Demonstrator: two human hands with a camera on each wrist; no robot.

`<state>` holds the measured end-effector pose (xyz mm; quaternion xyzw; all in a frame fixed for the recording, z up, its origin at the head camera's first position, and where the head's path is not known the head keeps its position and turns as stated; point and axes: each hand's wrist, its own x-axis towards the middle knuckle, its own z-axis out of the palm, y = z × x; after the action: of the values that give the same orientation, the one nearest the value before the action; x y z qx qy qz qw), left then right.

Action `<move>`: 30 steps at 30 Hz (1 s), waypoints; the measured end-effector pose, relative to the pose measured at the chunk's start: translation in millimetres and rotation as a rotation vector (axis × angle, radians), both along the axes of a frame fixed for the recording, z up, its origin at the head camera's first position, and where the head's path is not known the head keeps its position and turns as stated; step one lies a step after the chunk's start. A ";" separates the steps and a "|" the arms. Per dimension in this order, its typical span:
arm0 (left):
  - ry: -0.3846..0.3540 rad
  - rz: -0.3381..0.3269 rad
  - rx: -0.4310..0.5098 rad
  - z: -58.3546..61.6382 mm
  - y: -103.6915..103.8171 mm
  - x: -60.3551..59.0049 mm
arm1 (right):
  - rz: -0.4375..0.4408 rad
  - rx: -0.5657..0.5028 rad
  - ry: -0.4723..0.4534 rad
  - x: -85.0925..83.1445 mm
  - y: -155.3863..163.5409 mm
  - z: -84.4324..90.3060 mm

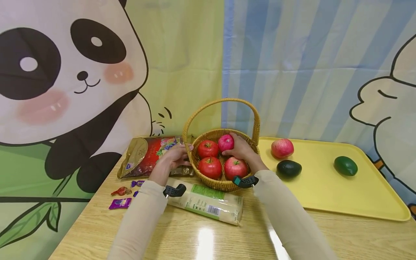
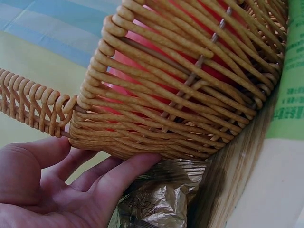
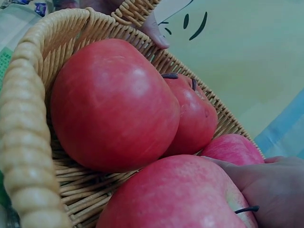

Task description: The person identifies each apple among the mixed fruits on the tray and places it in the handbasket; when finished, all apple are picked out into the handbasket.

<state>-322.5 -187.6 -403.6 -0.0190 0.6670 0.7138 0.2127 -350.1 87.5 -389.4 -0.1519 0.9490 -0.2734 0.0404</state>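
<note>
Two hands are at work on one wicker basket (image 1: 224,182). Left hand (image 1: 172,159) lies with fingers straight against the basket's outer wall at 9 o'clock, apparently steadying it. Right hand (image 1: 242,150) reaches inside, fingers curled around a pink apple (image 1: 225,142) at the basket's 12 o'clock. Two tomatoes (image 1: 208,148) and a second apple (image 1: 235,168) fill the rest, packed touching. Basket stands on the tabletop (image 1: 208,242), between a gold snack bag (image 1: 143,157) at 9 o'clock and a yellow tray (image 1: 357,202) at 3 o'clock. Tray carries another apple (image 1: 282,148) and two avocados (image 1: 289,168). Noodle packet (image 1: 211,204) lies at 6 o'clock, touching the basket.
</note>
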 end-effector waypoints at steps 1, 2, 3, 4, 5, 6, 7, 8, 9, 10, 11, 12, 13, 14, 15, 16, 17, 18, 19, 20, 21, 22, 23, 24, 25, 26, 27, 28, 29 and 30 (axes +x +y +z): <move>0.000 -0.003 -0.002 -0.2 -0.5 -0.1 | -0.004 -0.004 -0.008 0.1 -0.8 -0.2; -0.001 -0.005 -0.001 -0.4 -0.9 -0.2 | -0.010 -0.005 -0.016 0.1 -1.4 -0.5; -0.002 -0.008 0.000 -0.7 -1.2 -0.4 | -0.013 -0.005 -0.022 0.2 -2.2 -0.9; -0.007 -0.005 0.001 -0.9 -1.3 -0.6 | -0.016 -0.006 -0.029 0.3 -2.8 -1.4; -0.008 -0.006 0.004 -1.1 -1.4 -0.6 | -0.019 -0.006 -0.034 0.3 -3.3 -1.8; -0.013 -0.004 0.005 -1.1 -1.5 -0.7 | -0.022 -0.007 -0.042 0.1 -3.7 -2.1; -0.015 -0.006 0.006 -1.5 -1.4 -0.8 | -0.026 -0.006 -0.048 -0.1 -4.1 -2.5; -0.017 -0.006 0.006 -1.6 -1.3 -0.8 | -0.026 -0.004 -0.050 -0.2 -4.2 -2.8; -0.016 -0.010 0.005 -1.8 -1.1 -0.9 | -0.027 -0.005 -0.053 -0.4 -4.4 -2.9; -0.011 -0.012 0.002 -2.0 -0.9 -0.9 | -0.031 -0.007 -0.057 -0.6 -4.4 -2.7; -0.006 -0.018 0.000 -2.1 -0.7 -1.1 | -0.036 -0.009 -0.061 -0.8 -4.4 -2.3; -0.004 -0.016 -0.001 -2.1 -0.5 -1.3 | -0.040 -0.011 -0.064 -1.0 -4.6 -1.7; 0.000 -0.015 -0.001 -2.0 -0.6 -1.5 | -0.039 -0.012 -0.061 -0.9 -4.7 -1.2; 0.004 -0.014 -0.002 -1.8 -0.7 -1.7 | -0.040 -0.015 -0.062 -1.0 -4.9 -0.5; 0.008 -0.013 -0.003 -1.7 -0.9 -1.9 | -0.040 -0.018 -0.064 -0.9 -5.1 0.1; 0.011 -0.010 -0.003 -1.2 -1.1 -1.9 | -0.038 -0.019 -0.063 -0.9 -5.3 1.0; 0.011 -0.010 -0.002 -0.7 -1.3 -2.0 | -0.036 -0.019 -0.062 -0.9 -5.6 1.7; 0.012 -0.008 -0.001 -0.4 -1.6 -2.0 | -0.034 -0.020 -0.059 -1.0 -5.6 2.2; 0.013 -0.009 0.001 -0.1 -1.8 -1.9 | -0.032 -0.021 -0.057 -1.1 -5.7 2.2; 0.012 -0.010 0.004 0.2 -1.6 -1.9 | -0.034 -0.023 -0.061 -1.4 -5.8 2.2; 0.009 -0.008 0.008 0.4 -1.4 -1.8 | -0.035 -0.023 -0.061 -1.6 -5.8 2.0; 0.008 -0.012 0.011 0.5 -1.2 -1.6 | -0.036 -0.022 -0.060 -1.8 -5.6 1.7; 0.003 -0.010 0.017 0.5 -0.9 -1.5 | -0.038 -0.023 -0.062 -1.8 -5.3 1.4; 0.001 -0.011 0.019 0.6 -0.6 -1.3 | -0.038 -0.023 -0.064 -1.7 -5.1 1.2; -0.005 -0.008 0.023 0.8 -0.2 -1.1 | -0.038 -0.024 -0.065 -1.7 -4.9 0.8; -0.004 -0.013 0.022 0.7 0.0 -1.0 | -0.039 -0.025 -0.067 -1.5 -4.4 0.8; -0.005 -0.012 0.023 0.7 0.3 -0.8 | -0.039 -0.028 -0.067 -1.3 -3.8 0.9; -0.003 -0.013 0.020 0.5 0.2 -0.6 | -0.038 -0.032 -0.066 -1.1 -3.6 0.8; -0.006 -0.007 0.023 0.5 0.2 -0.5 | -0.039 -0.036 -0.067 -1.0 -3.7 0.6; -0.001 -0.010 0.019 0.2 -0.2 -0.4 | -0.039 -0.038 -0.066 -1.3 -3.9 0.5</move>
<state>-322.8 -187.8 -403.3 -0.0138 0.6602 0.7190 0.2168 -351.4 83.6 -388.9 -0.1252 0.9445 -0.2968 0.0638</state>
